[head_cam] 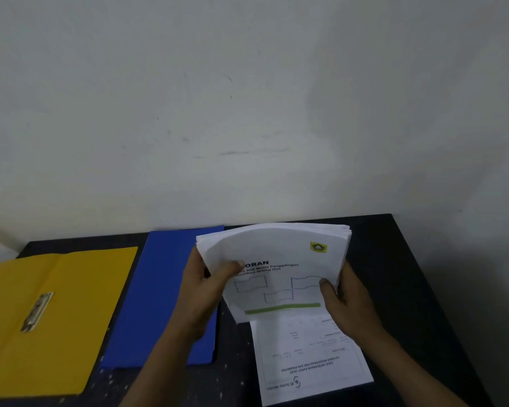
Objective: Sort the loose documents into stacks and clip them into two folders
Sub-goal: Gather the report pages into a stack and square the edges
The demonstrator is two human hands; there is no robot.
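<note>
left hand (202, 284): thumb pinching the paper stack (276, 259) on its left edge
right hand (346, 301): gripping the stack's right side, lifted over a sheet (312, 356) lying on the black table (409, 289)
folders: yellow folder (71, 304) open far left, blue folder (159, 289) beside it

Left hand (200, 286): grips the left edge of the paper stack (276, 251), thumb laid across the top sheet, fingers out of sight behind.
Right hand (347, 301): grips the stack's right edge, thumb on the front.
Left forearm (159, 362): bare, rising from the bottom edge.
Right forearm (409, 368): bare, angled in from lower right.
</note>
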